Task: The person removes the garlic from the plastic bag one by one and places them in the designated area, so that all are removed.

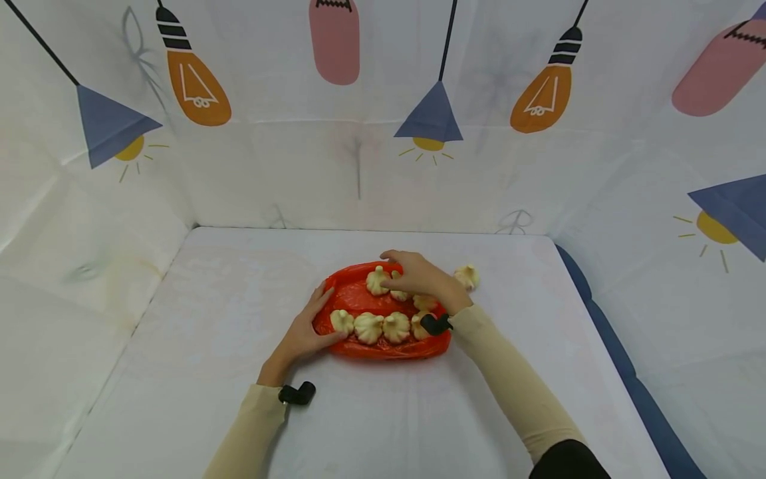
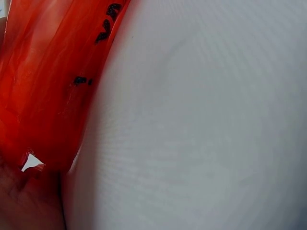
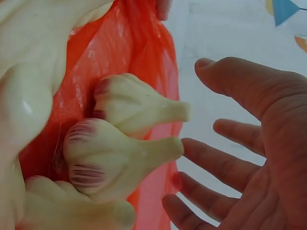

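Note:
A red plastic bag point(image 1: 350, 293) lies flattened on the white table, with cream garlic bulbs in two rows on it. The near row point(image 1: 368, 328) has several bulbs side by side; the far row point(image 1: 377, 281) is partly covered by my right hand point(image 1: 421, 274). That hand hovers over the far right of the bag, thumb and fingers spread. In the right wrist view its fingertips are right by the stem of a purple-streaked garlic bulb point(image 3: 112, 160), with nothing gripped. My left hand point(image 1: 304, 334) rests at the bag's left end, thumb and fingers spread along its edge.
One more garlic bulb point(image 1: 467, 277) sits on the table just beyond the bag's right end, beside my right wrist. White cloth printed with lamps and bulbs point(image 1: 431, 113) walls in the back and sides. A dark blue edge point(image 1: 604, 339) runs along the table's right side.

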`<state>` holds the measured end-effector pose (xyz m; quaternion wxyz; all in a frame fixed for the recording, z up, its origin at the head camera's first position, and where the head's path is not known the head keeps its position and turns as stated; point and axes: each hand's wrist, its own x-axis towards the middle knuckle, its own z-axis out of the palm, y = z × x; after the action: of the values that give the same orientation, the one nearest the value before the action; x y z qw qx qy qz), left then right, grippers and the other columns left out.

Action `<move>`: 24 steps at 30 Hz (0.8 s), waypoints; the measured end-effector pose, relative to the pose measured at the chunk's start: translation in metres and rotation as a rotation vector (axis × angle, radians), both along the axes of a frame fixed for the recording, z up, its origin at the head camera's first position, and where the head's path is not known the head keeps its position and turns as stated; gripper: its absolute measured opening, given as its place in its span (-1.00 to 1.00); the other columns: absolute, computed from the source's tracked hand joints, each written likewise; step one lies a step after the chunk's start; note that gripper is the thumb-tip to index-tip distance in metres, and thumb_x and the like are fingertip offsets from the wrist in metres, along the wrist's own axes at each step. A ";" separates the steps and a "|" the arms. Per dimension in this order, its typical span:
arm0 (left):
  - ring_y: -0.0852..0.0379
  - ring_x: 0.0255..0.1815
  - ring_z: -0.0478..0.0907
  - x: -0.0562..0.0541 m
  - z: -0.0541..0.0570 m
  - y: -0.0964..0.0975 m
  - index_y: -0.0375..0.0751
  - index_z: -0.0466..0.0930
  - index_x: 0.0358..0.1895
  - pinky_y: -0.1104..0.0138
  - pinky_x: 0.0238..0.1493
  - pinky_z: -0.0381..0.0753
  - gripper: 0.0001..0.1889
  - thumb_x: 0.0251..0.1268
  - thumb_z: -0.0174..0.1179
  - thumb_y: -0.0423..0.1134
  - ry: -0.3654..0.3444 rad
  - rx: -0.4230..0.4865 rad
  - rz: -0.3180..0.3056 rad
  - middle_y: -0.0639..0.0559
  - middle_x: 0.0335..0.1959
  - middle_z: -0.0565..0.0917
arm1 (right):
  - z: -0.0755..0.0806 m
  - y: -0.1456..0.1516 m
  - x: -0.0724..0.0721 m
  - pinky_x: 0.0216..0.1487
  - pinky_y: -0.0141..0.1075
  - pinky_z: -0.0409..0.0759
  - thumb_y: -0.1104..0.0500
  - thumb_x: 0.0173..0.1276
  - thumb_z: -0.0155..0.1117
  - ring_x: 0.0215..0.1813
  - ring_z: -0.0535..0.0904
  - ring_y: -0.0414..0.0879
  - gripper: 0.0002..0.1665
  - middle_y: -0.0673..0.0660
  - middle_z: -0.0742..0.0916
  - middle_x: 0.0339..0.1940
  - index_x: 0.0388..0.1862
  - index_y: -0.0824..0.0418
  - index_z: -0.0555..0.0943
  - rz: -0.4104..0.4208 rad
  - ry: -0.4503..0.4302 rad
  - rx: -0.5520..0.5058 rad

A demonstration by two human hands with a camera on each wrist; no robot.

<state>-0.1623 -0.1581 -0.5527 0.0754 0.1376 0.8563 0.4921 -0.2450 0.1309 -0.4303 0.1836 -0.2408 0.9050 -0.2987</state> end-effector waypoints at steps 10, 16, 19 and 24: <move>-0.19 0.73 -0.14 0.000 -0.001 -0.001 -0.01 0.03 0.68 -0.28 0.58 0.05 0.10 0.13 0.50 0.09 0.027 0.018 -0.009 0.04 0.74 -0.12 | -0.007 -0.019 0.000 0.43 0.15 0.46 -0.05 0.44 0.36 0.31 0.58 0.09 -0.27 0.15 0.66 0.33 0.52 0.11 0.41 0.036 0.007 0.081; -0.20 0.72 -0.11 0.000 -0.001 -0.001 0.01 0.01 0.69 -0.29 0.57 0.08 0.11 0.14 0.50 0.10 0.040 0.025 -0.011 0.04 0.74 -0.11 | -0.012 -0.028 0.000 0.45 0.05 0.48 0.00 0.46 0.35 0.39 0.55 0.06 -0.32 0.14 0.65 0.36 0.49 0.18 0.46 0.101 0.001 0.069; -0.20 0.72 -0.12 0.000 -0.001 -0.001 0.02 0.00 0.69 -0.30 0.56 0.08 0.11 0.14 0.49 0.10 0.040 0.025 -0.009 0.05 0.74 -0.11 | -0.014 -0.030 -0.003 0.48 -0.01 0.47 0.08 0.47 0.33 0.41 0.53 0.02 -0.36 0.13 0.64 0.38 0.47 0.21 0.48 0.117 -0.007 0.072; -0.20 0.72 -0.13 0.000 -0.001 -0.001 0.02 0.00 0.69 -0.30 0.57 0.07 0.11 0.14 0.49 0.10 0.035 0.028 -0.007 0.06 0.74 -0.11 | -0.020 -0.034 -0.008 0.50 -0.04 0.44 0.15 0.44 0.35 0.43 0.50 0.01 -0.36 0.13 0.62 0.40 0.47 0.21 0.49 0.119 -0.020 0.088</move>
<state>-0.1620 -0.1592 -0.5541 0.0601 0.1503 0.8500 0.5013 -0.2533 0.0966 -0.4500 0.2205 -0.2828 0.8995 -0.2496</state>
